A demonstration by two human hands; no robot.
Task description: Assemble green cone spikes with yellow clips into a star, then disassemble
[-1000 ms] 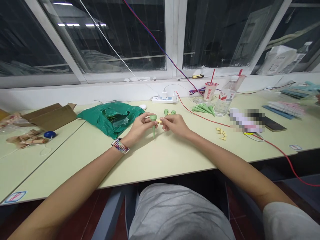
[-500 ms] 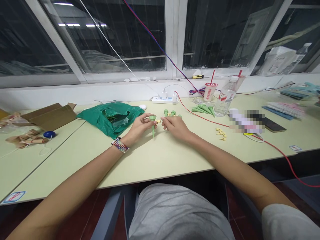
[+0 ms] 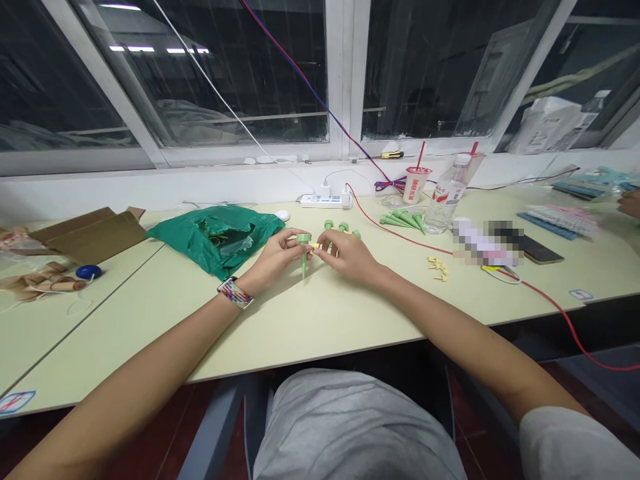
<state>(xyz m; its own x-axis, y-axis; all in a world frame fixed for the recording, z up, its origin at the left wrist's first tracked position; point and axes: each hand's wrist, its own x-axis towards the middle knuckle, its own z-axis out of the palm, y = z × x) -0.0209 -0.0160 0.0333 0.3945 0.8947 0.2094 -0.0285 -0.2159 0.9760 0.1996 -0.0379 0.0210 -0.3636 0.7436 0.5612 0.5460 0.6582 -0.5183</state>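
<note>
My left hand point(image 3: 275, 257) is shut on a green plastic spike point(image 3: 303, 257), which points down with its tip just above the pale table. A small yellow piece point(image 3: 315, 245) sticks out from the spike's top. My right hand point(image 3: 347, 257) is beside it, with its fingertips at the yellow piece. Whether they grip it is hidden. Several green spikes point(image 3: 336, 229) are just behind my right hand. Farther right lie several green spikes in a bunch point(image 3: 403, 220) and several small yellow pieces point(image 3: 437, 268).
A green plastic bag point(image 3: 217, 240) and a cardboard box point(image 3: 87, 235) lie to the left. A red wire point(image 3: 400, 240) runs across the table behind my hands. A power strip point(image 3: 325, 201), cup point(image 3: 416, 185) and water bottle point(image 3: 445, 193) stand at the back. Another person's hand point(image 3: 629, 203) shows far right.
My right hand has moved left, bringing its fingertips back to the yellow piece. My left hand still holds the spike. The whole view has shifted slightly.
</note>
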